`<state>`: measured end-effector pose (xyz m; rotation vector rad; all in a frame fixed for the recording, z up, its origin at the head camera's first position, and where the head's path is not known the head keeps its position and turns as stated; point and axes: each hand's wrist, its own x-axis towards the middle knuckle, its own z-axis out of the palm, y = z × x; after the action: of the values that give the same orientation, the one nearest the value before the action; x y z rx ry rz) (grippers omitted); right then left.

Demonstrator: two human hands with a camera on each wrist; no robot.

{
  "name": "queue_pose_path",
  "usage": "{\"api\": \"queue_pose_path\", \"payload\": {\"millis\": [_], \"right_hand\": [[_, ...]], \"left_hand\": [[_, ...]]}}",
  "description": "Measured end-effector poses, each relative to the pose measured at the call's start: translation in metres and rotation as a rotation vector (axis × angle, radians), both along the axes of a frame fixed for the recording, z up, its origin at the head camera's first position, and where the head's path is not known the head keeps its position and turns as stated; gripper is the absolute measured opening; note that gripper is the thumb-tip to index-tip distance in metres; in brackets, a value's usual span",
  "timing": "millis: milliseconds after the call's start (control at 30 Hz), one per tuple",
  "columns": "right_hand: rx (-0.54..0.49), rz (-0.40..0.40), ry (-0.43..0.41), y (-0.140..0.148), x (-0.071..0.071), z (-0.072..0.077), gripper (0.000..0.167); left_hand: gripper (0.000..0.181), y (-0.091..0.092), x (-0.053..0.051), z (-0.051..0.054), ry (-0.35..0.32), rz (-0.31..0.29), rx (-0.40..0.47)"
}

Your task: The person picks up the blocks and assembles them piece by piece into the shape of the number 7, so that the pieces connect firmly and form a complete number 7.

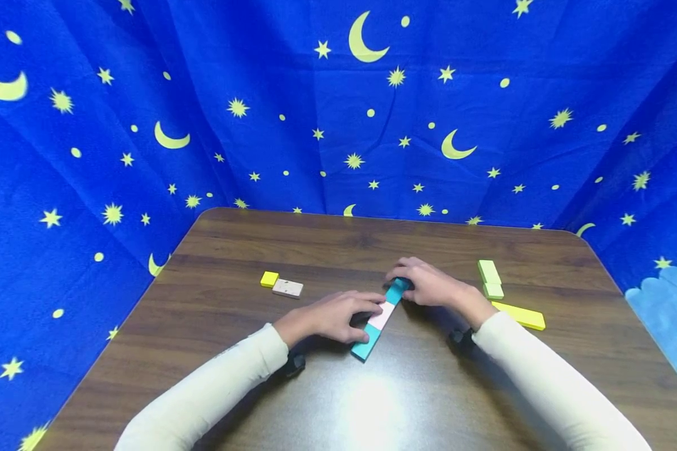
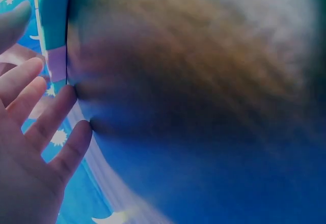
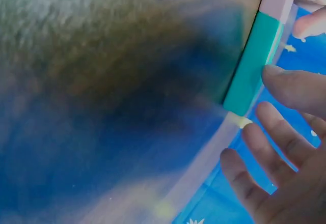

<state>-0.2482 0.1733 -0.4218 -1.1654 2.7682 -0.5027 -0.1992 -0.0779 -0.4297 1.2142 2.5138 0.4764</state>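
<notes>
Two teal blocks and a pink one lie end to end in a slanting row on the table. My left hand (image 1: 344,314) is at the row's left side, its thumb by the near teal block (image 1: 367,343) and its fingertips by the pink block (image 1: 382,315). Spread, fairly straight fingers (image 2: 53,114) show in the left wrist view. At the far end, my right hand (image 1: 429,282) holds the far teal block (image 3: 253,63) between thumb and fingers. The thumb touches its edge in the right wrist view; the fingers partly hide this block in the head view.
Left on the wooden table (image 1: 338,241) are a small yellow block (image 1: 269,279) and a speckled whitish block (image 1: 288,288). To the right lie two pale green blocks (image 1: 489,272) and a long yellow block (image 1: 521,316), partly behind the right forearm. A blue star-patterned cloth (image 1: 293,75) hangs behind.
</notes>
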Motion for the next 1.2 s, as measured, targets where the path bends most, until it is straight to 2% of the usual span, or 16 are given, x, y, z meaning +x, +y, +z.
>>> {"api": "queue_pose_path", "payload": {"millis": [300,667,967,1200], "right_hand": [[-0.001,0.066,0.020,-0.0001,0.0002,-0.0038,0.029],[-0.004,0.057,0.002,-0.0008,0.0012,-0.0027,0.028],[-0.025,0.064,-0.007,-0.0007,0.0014,-0.0052,0.029],[-0.023,0.069,-0.024,-0.0003,0.0030,-0.0046,0.028]], "left_hand": [[0.058,0.0041,-0.0054,0.0025,0.010,-0.010,-0.006],[0.065,0.0057,-0.0046,0.0007,0.056,-0.033,-0.035],[0.062,0.0066,-0.0040,-0.0002,0.028,-0.018,-0.050],[0.061,0.0057,-0.0031,-0.0017,0.032,-0.026,-0.051]]}}
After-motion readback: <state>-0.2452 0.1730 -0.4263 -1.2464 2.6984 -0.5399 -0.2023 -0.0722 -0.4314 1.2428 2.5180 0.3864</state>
